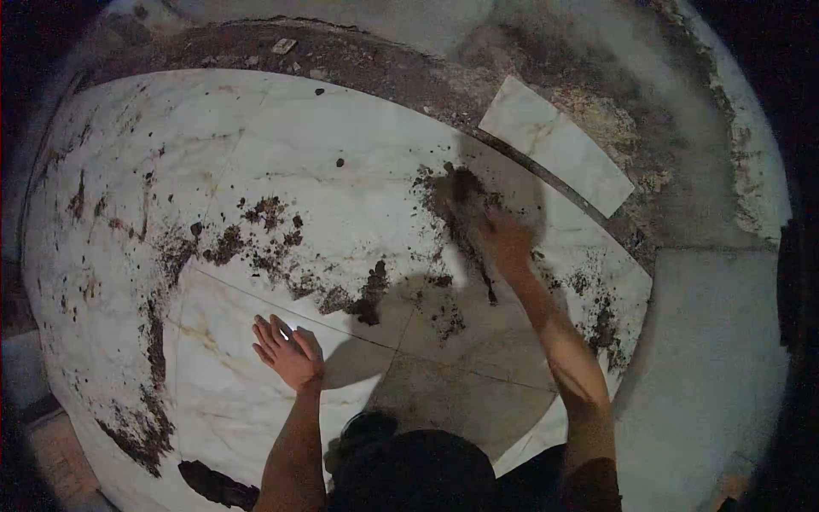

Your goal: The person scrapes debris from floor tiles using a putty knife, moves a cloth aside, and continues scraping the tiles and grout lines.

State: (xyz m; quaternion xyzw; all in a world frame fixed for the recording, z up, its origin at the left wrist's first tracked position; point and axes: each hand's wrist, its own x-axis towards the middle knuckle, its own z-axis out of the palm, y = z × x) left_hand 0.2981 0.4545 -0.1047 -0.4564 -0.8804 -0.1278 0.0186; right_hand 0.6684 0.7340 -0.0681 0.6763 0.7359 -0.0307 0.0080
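Observation:
Pale marbled tiles (247,375) cover the floor, streaked with dark crumbly dirt (226,246). My left hand (291,352) is over a tile at lower centre, fingers spread, with nothing in it. Further up and to the right, my right hand (505,239) is at the dark smear of dirt (461,189). Its fingers are blurred and in shadow, so their shape and anything they hold cannot be made out. Shadows of the arms and head fall across the tiles between the hands.
A loose cut tile piece (559,145) lies on the rough ground beyond the curved tile edge. A strip of bare soil and rubble (375,72) follows that edge. Grey slabs (704,341) are at the right, and a dark object (217,485) is at the lower left.

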